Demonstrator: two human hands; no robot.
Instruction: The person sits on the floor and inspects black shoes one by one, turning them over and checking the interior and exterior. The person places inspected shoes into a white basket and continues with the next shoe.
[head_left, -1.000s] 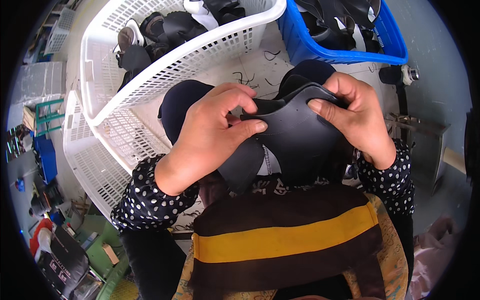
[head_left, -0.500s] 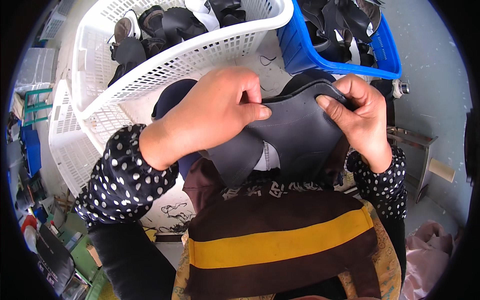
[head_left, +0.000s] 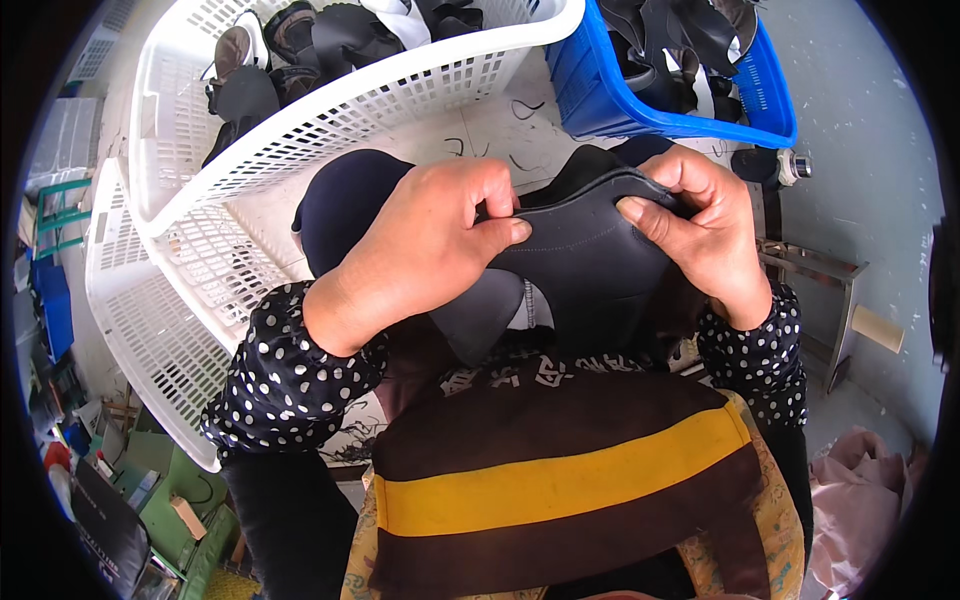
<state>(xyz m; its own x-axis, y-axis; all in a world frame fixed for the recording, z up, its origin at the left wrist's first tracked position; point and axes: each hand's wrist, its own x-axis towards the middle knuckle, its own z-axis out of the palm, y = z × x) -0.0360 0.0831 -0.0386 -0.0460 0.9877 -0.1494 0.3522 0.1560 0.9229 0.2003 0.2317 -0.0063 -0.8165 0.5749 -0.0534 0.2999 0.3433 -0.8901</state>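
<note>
Above my lap a black leather shoe upper (head_left: 590, 275) is stretched between both hands, with stitch lines along its top edge and a pale grey lining patch showing lower down. My left hand (head_left: 420, 240) pinches its top edge between thumb and bent fingers. At the other end of that edge, my right hand (head_left: 705, 220) grips with the thumb on the near face and the fingers behind. The edge bows upward between them, parting slightly into two layers. Below it, a brown apron (head_left: 560, 420) with a yellow band covers my lap.
A white perforated basket (head_left: 330, 125) of black pieces stands ahead, with a blue crate (head_left: 590, 85) of similar pieces to its right. Another white basket (head_left: 150, 310) is at left. A metal stand (head_left: 845, 320) and pink cloth (head_left: 865, 500) lie right. Thread scraps litter the floor.
My left hand has shifted slightly lower and my right hand a little left. The upper's top edge now bulges up more between them, showing more of its far layer.
</note>
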